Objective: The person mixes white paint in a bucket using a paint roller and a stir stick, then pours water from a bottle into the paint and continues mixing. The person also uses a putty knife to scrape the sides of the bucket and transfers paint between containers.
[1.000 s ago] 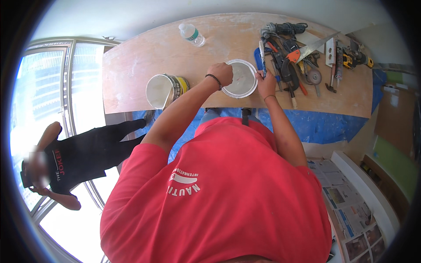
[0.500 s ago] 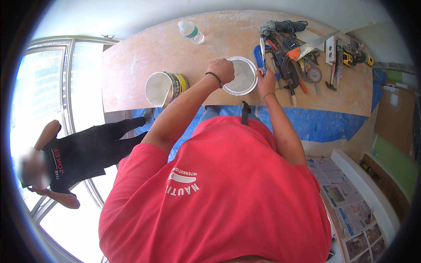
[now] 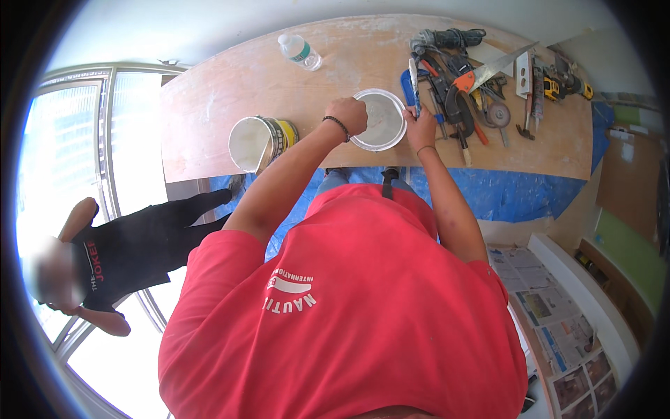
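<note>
My left hand (image 3: 347, 115) is closed at the left rim of a round white tub (image 3: 382, 122) with pale contents; what its fingers hold is hidden. At the tub's right side, my right hand (image 3: 421, 127) grips an upright, paint-spattered white and blue tool (image 3: 414, 87); its lower end is hidden by the hand. An open white bucket (image 3: 244, 143) with a yellow label and a stick inside stands to the left. A clear bottle (image 3: 301, 52) with a green label is farther back.
Piled tools on the plywood table (image 3: 202, 105) include a handsaw (image 3: 488, 73), grinder (image 3: 443, 42), hammer (image 3: 527, 129) and drill (image 3: 558, 91). Blue sheeting (image 3: 509, 195) lies below. A co-worker (image 3: 139, 251) in black is at left by glazed doors. Newspapers (image 3: 544, 314) cover a right-hand surface.
The view has shifted slightly, moving the table a little up and left in the picture. Both hands keep nearly the same places at the tub. The co-worker's head is slightly lower in the picture.
</note>
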Tool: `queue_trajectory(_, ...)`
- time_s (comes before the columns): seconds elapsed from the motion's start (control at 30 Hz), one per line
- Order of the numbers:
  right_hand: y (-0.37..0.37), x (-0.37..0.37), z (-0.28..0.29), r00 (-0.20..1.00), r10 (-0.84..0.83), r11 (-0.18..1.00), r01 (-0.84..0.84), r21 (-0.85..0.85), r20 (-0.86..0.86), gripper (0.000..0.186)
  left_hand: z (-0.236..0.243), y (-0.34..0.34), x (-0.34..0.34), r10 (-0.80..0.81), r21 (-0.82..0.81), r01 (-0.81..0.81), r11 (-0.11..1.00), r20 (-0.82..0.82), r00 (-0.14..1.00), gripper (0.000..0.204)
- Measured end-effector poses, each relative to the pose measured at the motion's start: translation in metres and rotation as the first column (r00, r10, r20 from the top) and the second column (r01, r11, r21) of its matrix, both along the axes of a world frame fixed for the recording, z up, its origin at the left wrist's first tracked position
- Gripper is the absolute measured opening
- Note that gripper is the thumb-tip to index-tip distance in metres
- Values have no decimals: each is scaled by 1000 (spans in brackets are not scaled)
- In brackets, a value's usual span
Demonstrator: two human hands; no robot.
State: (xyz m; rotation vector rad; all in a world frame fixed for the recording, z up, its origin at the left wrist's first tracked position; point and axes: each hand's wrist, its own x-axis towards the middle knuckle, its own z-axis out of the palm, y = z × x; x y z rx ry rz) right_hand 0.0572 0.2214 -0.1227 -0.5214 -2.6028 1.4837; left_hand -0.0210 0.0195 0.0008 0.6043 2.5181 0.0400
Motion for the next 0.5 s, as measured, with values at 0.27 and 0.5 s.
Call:
queue_trajectory(0.27,-3,0,-12,998,-46,995,50,88,-37,19,0,-1,4,-15,19,15,1000,7,1000,22)
queue_trajectory(0.5,-4,0,-21,995,-69,990,77,119,-67,17,0,-3,5,-49,-5,49,999,-21,999,21)
